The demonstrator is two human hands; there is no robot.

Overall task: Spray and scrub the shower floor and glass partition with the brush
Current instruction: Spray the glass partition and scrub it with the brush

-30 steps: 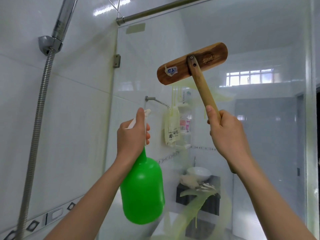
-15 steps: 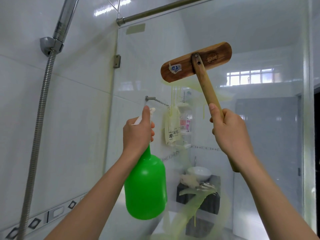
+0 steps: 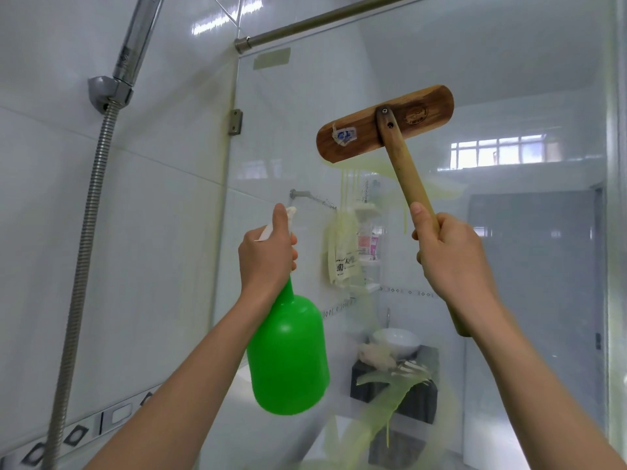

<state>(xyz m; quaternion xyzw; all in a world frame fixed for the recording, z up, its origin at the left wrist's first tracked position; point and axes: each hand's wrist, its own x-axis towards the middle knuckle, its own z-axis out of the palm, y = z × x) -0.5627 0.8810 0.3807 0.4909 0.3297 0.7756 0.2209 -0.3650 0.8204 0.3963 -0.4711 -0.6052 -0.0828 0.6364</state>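
Observation:
My right hand [image 3: 451, 256] grips the wooden handle of a scrub brush [image 3: 385, 123]. The brush's flat wooden head is pressed against the glass partition [image 3: 509, 79], high up, bristles hidden behind it. Yellow-green streaks run down the glass below the head. My left hand [image 3: 268, 256] is closed around the white trigger head of a green spray bottle [image 3: 288, 354], which hangs tilted in front of the glass, left of the brush. The shower floor is out of view.
A chrome shower head in its wall holder [image 3: 112, 91] with a ribbed metal hose [image 3: 81, 266] hangs on the white tiled wall at left. A metal rail [image 3: 325, 18] tops the glass. Behind the glass are a sink [image 3: 395, 340], a shelf with bottles and a window [image 3: 502, 152].
The brush head has slid to the right and slightly down across the glass, with my right hand following. My left hand and the spray bottle have shifted a little right and up.

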